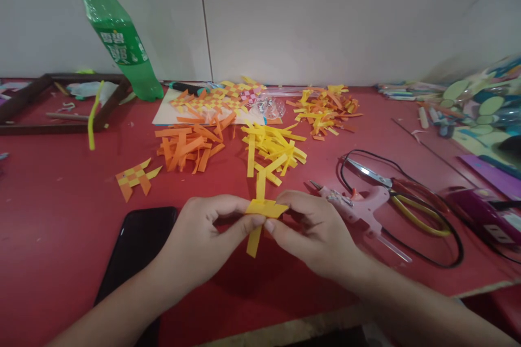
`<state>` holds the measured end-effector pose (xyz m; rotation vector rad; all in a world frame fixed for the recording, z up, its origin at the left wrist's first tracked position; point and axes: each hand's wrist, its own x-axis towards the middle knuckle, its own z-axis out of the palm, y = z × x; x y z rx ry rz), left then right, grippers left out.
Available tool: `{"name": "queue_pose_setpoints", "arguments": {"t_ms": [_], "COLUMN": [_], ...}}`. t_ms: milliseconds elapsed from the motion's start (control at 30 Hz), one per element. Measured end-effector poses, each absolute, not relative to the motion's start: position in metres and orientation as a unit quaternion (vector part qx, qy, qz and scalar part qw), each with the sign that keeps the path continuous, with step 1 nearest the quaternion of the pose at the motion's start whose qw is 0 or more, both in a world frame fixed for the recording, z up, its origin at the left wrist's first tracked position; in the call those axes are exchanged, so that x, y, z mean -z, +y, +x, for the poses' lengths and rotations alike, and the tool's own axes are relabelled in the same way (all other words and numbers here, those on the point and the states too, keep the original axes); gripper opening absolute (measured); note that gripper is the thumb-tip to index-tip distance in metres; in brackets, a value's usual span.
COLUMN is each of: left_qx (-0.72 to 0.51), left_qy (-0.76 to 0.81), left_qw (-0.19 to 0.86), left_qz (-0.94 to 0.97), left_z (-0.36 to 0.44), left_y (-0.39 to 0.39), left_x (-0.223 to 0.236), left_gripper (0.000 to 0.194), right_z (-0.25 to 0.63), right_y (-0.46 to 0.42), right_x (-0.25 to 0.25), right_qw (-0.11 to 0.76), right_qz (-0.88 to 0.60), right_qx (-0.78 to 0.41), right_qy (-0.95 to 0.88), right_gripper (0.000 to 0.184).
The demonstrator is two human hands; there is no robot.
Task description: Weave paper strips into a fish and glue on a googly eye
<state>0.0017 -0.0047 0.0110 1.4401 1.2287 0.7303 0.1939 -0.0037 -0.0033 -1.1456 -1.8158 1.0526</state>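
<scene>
Both hands meet over the front of the red table, pinching yellow paper strips (261, 207) that are folded together in a cross shape. My left hand (214, 233) grips the left side between thumb and fingers. On the right side, my right hand (313, 227) does the same, its thumb tip close to the left thumb. One strip end points away and another hangs toward me. Just beyond lie a pile of loose yellow strips (272, 146) and a pile of orange strips (189, 146). A woven yellow and orange paper fish (134, 178) rests to the left.
A black phone (140, 244) lies by my left forearm. To the right are a pink glue gun (360, 206) with its cord and scissors (419, 214). A green bottle (122, 38) stands at the back left, near a dark frame (61, 129). Paper scraps (325, 108) lie behind.
</scene>
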Motion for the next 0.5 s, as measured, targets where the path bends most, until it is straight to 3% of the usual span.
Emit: {"name": "queue_pose_setpoints", "arguments": {"t_ms": [267,400,500], "left_qx": [-0.379,-0.416,-0.454], "left_qy": [0.464,0.431,0.445], "left_qw": [0.636,0.647,0.658], "left_qz": [0.485,0.471,0.403], "left_z": [0.006,0.005,0.003], "left_y": [-0.002,0.0,0.003], "left_x": [-0.002,0.0,0.001], "left_gripper": [0.032,0.009,0.009], "right_z": [0.195,0.197,0.205], "right_y": [0.004,0.005,0.007], "right_x": [0.005,0.001,-0.004], "right_qw": [0.445,0.398,0.337], "right_qz": [-0.482,-0.463,-0.476], "right_qx": [-0.442,-0.417,-0.268], "right_qy": [-0.612,-0.673,-0.767], "right_gripper": [0.02,0.018,0.022]}}
